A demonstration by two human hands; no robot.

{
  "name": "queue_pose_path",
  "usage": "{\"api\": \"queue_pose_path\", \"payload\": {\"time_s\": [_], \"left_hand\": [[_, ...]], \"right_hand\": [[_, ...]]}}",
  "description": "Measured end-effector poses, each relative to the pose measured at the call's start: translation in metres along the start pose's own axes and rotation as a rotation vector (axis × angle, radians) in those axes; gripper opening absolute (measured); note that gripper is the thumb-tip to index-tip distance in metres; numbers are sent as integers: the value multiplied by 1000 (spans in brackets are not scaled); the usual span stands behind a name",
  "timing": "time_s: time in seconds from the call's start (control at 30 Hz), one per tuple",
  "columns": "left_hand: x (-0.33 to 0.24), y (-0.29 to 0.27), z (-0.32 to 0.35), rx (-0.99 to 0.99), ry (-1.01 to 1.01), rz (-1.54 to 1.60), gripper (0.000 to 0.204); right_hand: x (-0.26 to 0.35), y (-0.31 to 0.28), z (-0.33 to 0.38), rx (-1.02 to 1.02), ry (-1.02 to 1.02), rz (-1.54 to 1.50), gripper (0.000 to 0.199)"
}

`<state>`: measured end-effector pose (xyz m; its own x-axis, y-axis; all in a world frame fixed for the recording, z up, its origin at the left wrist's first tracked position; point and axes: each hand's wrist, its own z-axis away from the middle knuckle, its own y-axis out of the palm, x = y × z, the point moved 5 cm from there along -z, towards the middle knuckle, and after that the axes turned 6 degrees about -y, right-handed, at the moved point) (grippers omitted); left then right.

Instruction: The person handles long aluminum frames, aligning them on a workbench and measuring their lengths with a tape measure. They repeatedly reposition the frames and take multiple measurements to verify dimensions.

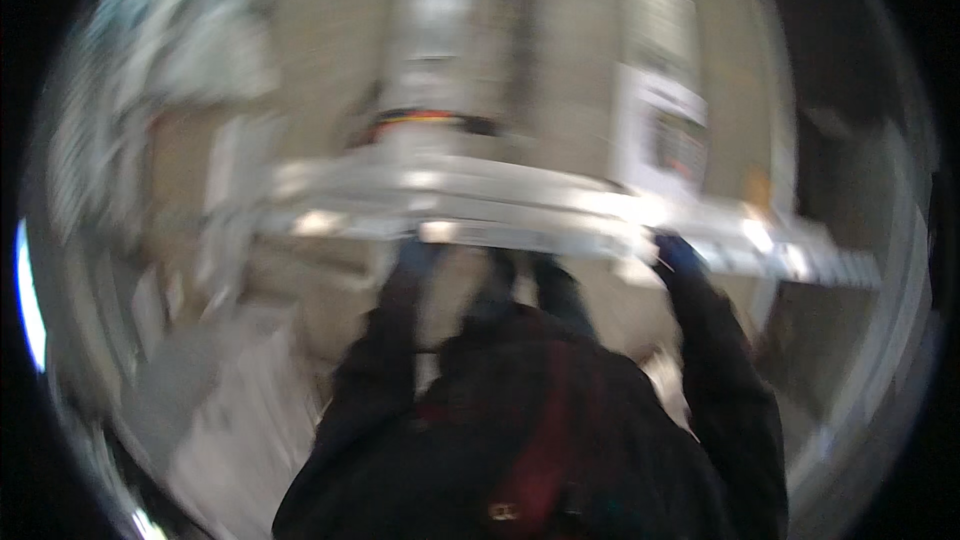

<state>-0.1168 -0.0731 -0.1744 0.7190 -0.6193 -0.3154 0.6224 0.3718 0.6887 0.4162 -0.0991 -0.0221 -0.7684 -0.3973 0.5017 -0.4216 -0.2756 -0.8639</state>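
Observation:
A long, shiny, pale bundle of bars (500,202) spans from side to side in front of me, smeared by motion. It looks glossy, as if metal or wrapped in clear film; which one I cannot tell. My left hand (418,254), in a dark blue glove, grips the near edge left of the middle. Farther along to the right, my right hand (678,252), gloved the same way, grips the bundle too. The fingers of both hands are blurred and partly hidden by it. Both dark sleeves reach forward from my body.
Beyond the bundle, a long pale bar (440,20) runs away from me, with a dark, red and yellow item (420,118) across it. A white sheet (660,135) lies to its right. Crumpled translucent plastic (200,50) is at far left, pale sheeting (245,410) at near left.

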Motion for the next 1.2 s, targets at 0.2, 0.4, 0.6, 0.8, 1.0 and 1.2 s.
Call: {"api": "queue_pose_path", "payload": {"time_s": [0.2, 0.4, 0.6, 0.8, 1.0, 1.2], "left_hand": [[16, -28, -31, -73, -99, 72, 54], [22, -35, -39, -257, -247, -218, 62], [22, -40, -60, -463, -268, -272, 67], [22, -28, -77, -504, -289, -264, 62], [11, -19, -64, -329, -379, -496, 66], [8, -20, -61, -462, -393, -465, 67]], "right_hand": [[-40, 44, 13, 158, 292, 63, 61], [-75, 79, 30, 200, 378, 140, 58], [-84, 84, 50, 179, 348, 90, 59], [-96, 87, 49, 153, 351, 66, 60], [-99, 87, 35, 98, 364, 61, 59], [-105, 96, 27, 117, 357, 82, 57]]}}
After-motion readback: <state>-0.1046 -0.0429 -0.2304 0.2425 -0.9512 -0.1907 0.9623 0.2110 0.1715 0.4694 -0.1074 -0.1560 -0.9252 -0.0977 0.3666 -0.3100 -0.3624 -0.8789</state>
